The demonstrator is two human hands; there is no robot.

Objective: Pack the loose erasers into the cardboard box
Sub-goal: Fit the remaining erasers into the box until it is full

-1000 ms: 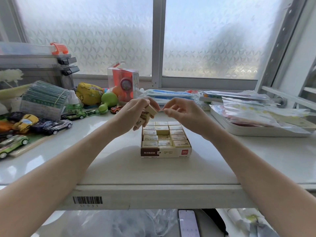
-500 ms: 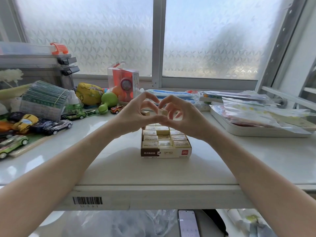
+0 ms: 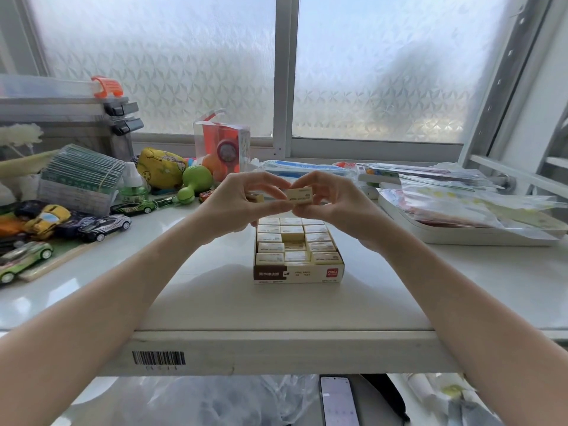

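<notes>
Packing is looking nearly finished in the head view: the cardboard box (image 3: 298,272), sitting at frame centre on the worktop (image 3: 215,302), is showing rows of erasers filling most slots. You are pinching one eraser (image 3: 300,195) in your right hand (image 3: 332,204) just above the box, while your left hand (image 3: 236,204) is gripping another eraser (image 3: 255,197), both unplaced.

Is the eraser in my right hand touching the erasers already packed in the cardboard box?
Apart. The head view shows the right hand pinching the eraser up in the air, with clear space between it and the packed rows in the cardboard box below.
</notes>
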